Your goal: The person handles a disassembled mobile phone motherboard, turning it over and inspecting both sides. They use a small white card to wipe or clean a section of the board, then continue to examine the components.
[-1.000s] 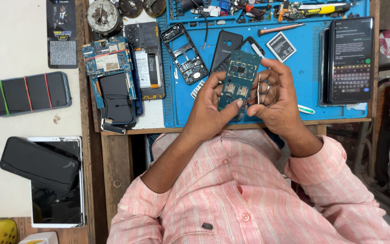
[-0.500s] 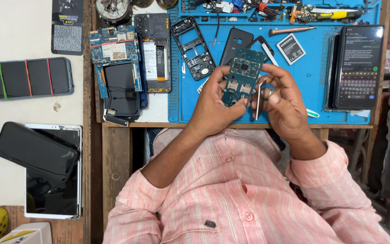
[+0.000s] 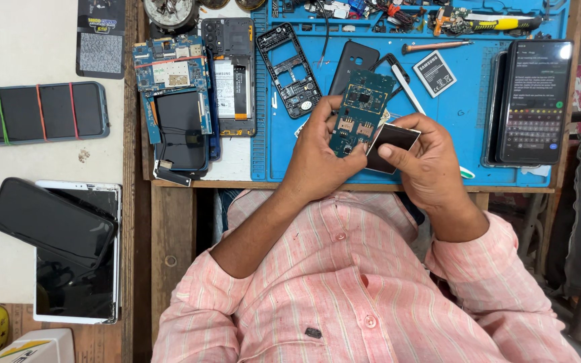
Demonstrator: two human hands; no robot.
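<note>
Board (image 3: 360, 111), green and oblong, sits upright in our left hand (image 3: 321, 158), just above the near edge of the blue mat (image 3: 469, 114). Its long axis runs away from us, tilted slightly right at the top. Our left fingers curl around its left edge and the thumb presses on its lower face, so that hand is pinching the board.

Touching the board's lower right edge is a small dark screen (image 3: 390, 142), angled like a flap. Our right hand (image 3: 428, 165) holds it, forefinger laid across its lower edge and the other fingers folded behind; the thumb is hidden, so we cannot tell how firm that grip is. The screen lies directly right of the board, so the right hand is the nearer one to it, and the two hands almost meet.

On the mat beyond the hands lie an empty black phone frame (image 3: 289, 70), a dark back cover (image 3: 352, 64), a small battery (image 3: 433, 72) and a screwdriver (image 3: 435, 46). Along the mat's far edge is a clutter of tools (image 3: 398, 12). At the right a phone (image 3: 531, 101) with a lit screen stands on the mat.

Left of the mat rest an opened phone (image 3: 231, 75) showing its battery, and a blue board with a dark panel (image 3: 176, 107). Farther left, on the pale table (image 3: 28, 161), lie a phone bound with rubber bands (image 3: 43, 111) and a black phone on top of a tablet (image 3: 79, 269).

We wear a pink striped shirt (image 3: 344, 296).
</note>
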